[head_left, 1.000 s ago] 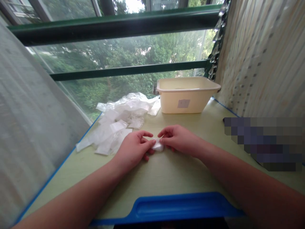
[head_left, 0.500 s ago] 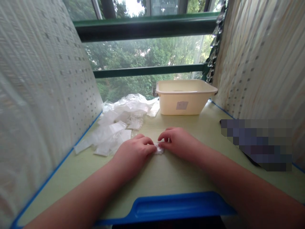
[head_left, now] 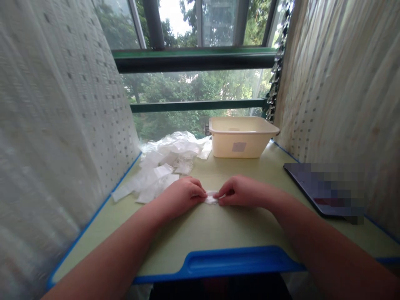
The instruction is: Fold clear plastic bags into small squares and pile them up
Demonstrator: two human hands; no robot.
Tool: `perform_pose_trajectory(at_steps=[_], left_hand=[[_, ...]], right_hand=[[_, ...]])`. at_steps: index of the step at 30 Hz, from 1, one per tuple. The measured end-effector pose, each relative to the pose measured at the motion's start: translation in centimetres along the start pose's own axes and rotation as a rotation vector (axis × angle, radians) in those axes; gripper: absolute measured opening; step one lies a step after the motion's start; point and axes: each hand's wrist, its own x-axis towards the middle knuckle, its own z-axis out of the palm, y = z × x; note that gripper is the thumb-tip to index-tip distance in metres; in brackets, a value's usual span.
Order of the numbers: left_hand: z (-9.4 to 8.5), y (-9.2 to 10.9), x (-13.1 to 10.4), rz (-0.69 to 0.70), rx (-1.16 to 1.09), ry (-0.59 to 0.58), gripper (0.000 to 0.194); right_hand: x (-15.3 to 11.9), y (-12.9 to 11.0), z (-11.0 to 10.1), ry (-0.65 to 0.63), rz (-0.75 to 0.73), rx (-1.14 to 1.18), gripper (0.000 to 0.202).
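Between my two hands, a small white piece, seemingly a folded plastic bag, lies on the pale green tabletop. My left hand pinches its left end, thumb and fingers closed together. At the other end, my right hand has its thumb and fingertips closed on the right edge. Both hands rest low over the table, and their fingers hide part of the piece. Beyond my left hand spreads a loose heap of clear and white plastic bags.
A cream plastic basin with a small label stands at the back by the window. On the right lies a dark tablet-like device, partly blurred out. A blue pen tray edges the front. Curtains hang on both sides.
My right hand has closed down onto the white piece, and more of it shows between my hands. The view has tilted up slightly, so the scene sits lower.
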Motion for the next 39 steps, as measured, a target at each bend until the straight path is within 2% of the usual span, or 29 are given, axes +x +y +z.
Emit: perform_pose_trajectory(at_steps=[2, 3, 4, 6, 7, 8, 11, 15, 18, 21, 25, 27, 29, 30, 32, 37, 39], left_hand=[[0.0, 0.1, 0.0, 0.005, -0.012, 0.008, 0.019], [0.0, 0.1, 0.1, 0.011, -0.017, 0.008, 0.019], [0.0, 0.1, 0.1, 0.021, -0.022, 0.004, 0.019], [0.0, -0.1, 0.2, 0.041, -0.038, -0.014, 0.020], [0.1, -0.2, 0.2, 0.046, -0.047, -0.020, 0.020], [0.1, -0.3, 0.3, 0.045, -0.054, -0.022, 0.020], [-0.1, -0.6, 0.3, 0.033, -0.045, -0.015, 0.021], [-0.2, 0.4, -0.3, 0.052, 0.084, -0.032, 0.024], [0.3, 2.3, -1.1, 0.035, 0.327, -0.008, 0.027], [0.9, 4.4, -1.9, 0.041, 0.464, 0.095, 0.027], [0.9, 5.7, -2.2, 0.132, 0.276, 0.311, 0.024], [0.9, 5.3, -2.1, 0.007, 0.148, 0.469, 0.022], [1.1, 4.5, -1.9, -0.198, 0.123, 0.529, 0.019], [1.3, 4.0, -1.8, -0.267, 0.140, 0.493, 0.018], [1.7, 3.4, -1.7, -0.276, 0.142, 0.388, 0.020], [2.5, 3.2, -2.0, -0.032, 0.164, 0.178, 0.026], [2.5, 3.3, -2.2, 0.006, 0.221, 0.116, 0.029]], right_hand=[[0.0, -1.0, 0.1, 0.114, -0.030, 0.222, 0.021], [0.1, -1.6, 0.4, 0.185, -0.044, 0.396, 0.020], [0.4, -2.1, 0.9, 0.205, -0.053, 0.623, 0.018], [1.1, -2.8, 2.0, 0.133, -0.054, 1.031, 0.017], [1.6, -2.8, 2.5, 0.058, -0.026, 1.133, 0.017], [2.1, -2.6, 2.9, -0.004, 0.036, 1.191, 0.022], [3.3, -1.7, 3.2, -0.059, 0.210, 1.284, 0.023], [4.5, -1.6, 2.7, -0.102, 0.413, 1.264, 0.019], [5.2, -2.2, 3.2, 0.017, 0.515, 1.088, 0.017], [5.4, -2.5, 4.2, 0.185, 0.415, 0.838, 0.016], [4.8, -2.0, 5.3, 0.301, 0.318, 0.712, 0.020], [4.2, -1.8, 5.7, 0.304, 0.242, 0.654, 0.020], [3.9, -1.7, 6.1, 0.271, 0.156, 0.614, 0.020], [3.7, -1.6, 6.2, 0.248, 0.126, 0.609, 0.020], [3.6, -1.6, 6.3, 0.204, 0.114, 0.638, 0.020], [3.5, -2.1, 6.0, 0.176, 0.138, 0.728, 0.020], [3.3, -2.4, 5.8, 0.180, 0.142, 0.757, 0.019]])
